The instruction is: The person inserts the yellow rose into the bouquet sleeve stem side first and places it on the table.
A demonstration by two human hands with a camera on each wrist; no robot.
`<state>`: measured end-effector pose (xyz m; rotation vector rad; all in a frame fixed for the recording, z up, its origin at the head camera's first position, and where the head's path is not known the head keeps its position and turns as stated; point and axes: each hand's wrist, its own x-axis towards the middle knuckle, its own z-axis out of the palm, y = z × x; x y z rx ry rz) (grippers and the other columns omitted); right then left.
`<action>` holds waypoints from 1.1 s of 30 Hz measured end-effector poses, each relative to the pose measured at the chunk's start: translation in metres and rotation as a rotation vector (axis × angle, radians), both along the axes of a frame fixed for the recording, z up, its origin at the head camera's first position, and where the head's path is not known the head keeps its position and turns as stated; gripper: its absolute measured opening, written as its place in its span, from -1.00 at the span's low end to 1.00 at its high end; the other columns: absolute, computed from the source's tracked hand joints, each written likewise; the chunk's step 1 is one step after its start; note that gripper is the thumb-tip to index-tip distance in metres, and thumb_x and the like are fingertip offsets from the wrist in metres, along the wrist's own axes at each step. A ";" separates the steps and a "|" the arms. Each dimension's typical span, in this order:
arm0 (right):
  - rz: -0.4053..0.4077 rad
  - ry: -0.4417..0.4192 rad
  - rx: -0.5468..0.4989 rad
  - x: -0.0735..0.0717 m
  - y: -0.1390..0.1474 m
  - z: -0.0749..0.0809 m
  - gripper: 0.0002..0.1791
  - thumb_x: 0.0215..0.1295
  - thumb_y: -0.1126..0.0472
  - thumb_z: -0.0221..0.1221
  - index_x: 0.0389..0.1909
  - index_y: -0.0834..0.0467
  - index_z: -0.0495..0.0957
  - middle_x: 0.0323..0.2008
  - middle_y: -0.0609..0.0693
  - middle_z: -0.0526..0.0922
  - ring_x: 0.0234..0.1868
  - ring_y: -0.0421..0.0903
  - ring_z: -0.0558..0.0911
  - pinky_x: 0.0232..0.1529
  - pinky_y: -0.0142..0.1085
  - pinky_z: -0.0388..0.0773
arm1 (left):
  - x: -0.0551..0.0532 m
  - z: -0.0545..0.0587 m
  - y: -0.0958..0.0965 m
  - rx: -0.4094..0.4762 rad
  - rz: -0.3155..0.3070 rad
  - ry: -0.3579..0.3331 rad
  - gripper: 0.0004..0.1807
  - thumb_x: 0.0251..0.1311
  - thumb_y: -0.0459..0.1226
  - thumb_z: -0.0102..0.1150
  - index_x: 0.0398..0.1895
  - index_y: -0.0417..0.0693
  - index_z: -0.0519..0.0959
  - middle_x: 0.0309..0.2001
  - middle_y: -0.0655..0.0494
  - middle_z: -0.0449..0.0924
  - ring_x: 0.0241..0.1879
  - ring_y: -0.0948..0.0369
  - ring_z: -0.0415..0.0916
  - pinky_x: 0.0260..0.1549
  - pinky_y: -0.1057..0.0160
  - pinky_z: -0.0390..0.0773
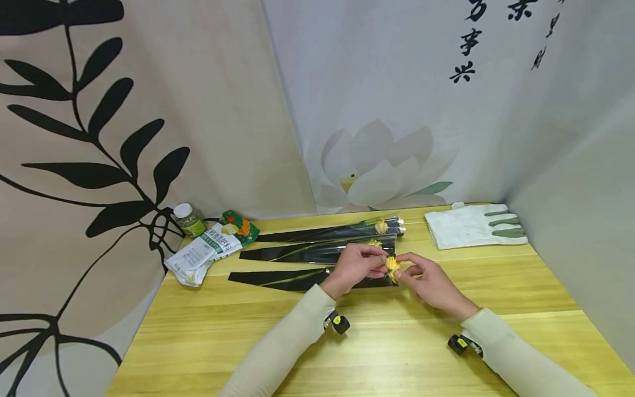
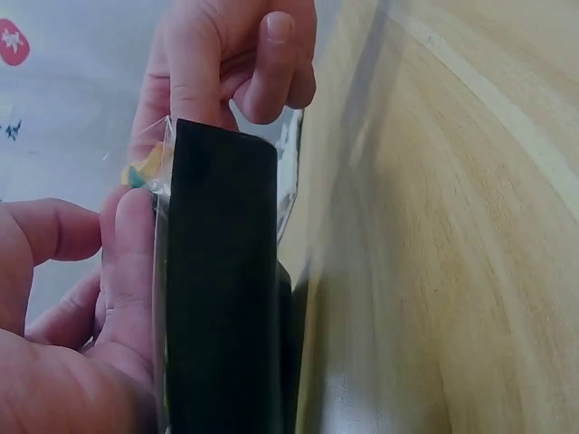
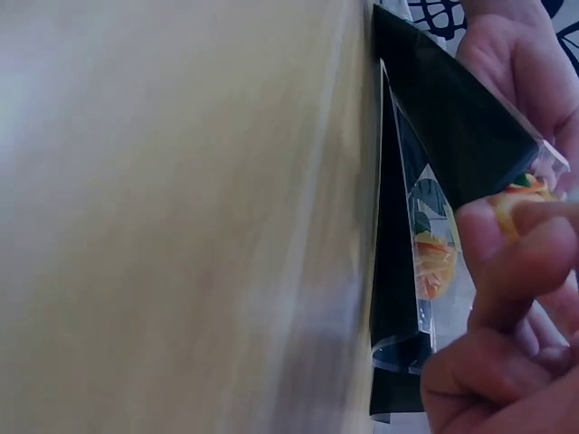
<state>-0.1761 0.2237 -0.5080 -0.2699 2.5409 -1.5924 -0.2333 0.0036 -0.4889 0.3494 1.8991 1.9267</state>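
Observation:
A yellow flower in a long black-and-clear sleeve is between my two hands, its bloom at the sleeve's right end. My left hand holds the sleeve just below the bloom. From the other side, my right hand pinches the bloom between thumb and fingers. In the left wrist view, the black back of the sleeve hides part of the left fingers. The right wrist view shows orange-yellow petals partly covered by the right fingers. Behind lie two more wrapped flowers in similar sleeves.
At the back left stand a white-capped jar and a white-and-green packet. A folded white glove with green-tipped fingers lies at the back right. Fabric walls border the wooden table.

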 end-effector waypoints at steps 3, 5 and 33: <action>0.011 0.060 0.069 -0.001 -0.001 -0.001 -0.63 0.49 0.05 0.33 0.24 -0.03 0.60 -0.35 -0.02 0.81 -0.65 -0.18 0.50 -0.66 -0.35 0.43 | 0.001 0.001 0.000 -0.012 -0.015 0.018 -0.73 0.38 -0.37 0.34 0.04 -0.36 0.74 -0.28 -0.05 0.81 -0.40 0.25 0.77 -0.23 0.20 0.83; 0.021 0.096 0.104 -0.002 -0.001 -0.001 -0.62 0.45 0.06 0.36 0.22 0.00 0.63 -0.39 -0.08 0.81 -0.61 -0.18 0.52 -0.62 -0.35 0.40 | 0.002 0.002 0.001 -0.020 -0.021 0.023 -0.71 0.39 -0.36 0.34 0.07 -0.39 0.72 -0.30 -0.03 0.81 -0.41 0.26 0.77 -0.24 0.20 0.83; 0.066 0.218 0.246 -0.019 -0.021 -0.003 -0.75 0.35 0.21 0.43 0.02 0.04 0.81 -0.54 -0.21 0.70 -0.54 -0.27 0.57 -0.54 -0.40 0.47 | 0.001 -0.004 0.001 0.015 -0.002 -0.015 -0.69 0.40 -0.38 0.33 0.09 -0.46 0.69 -0.30 -0.06 0.82 -0.44 0.29 0.76 -0.27 0.26 0.82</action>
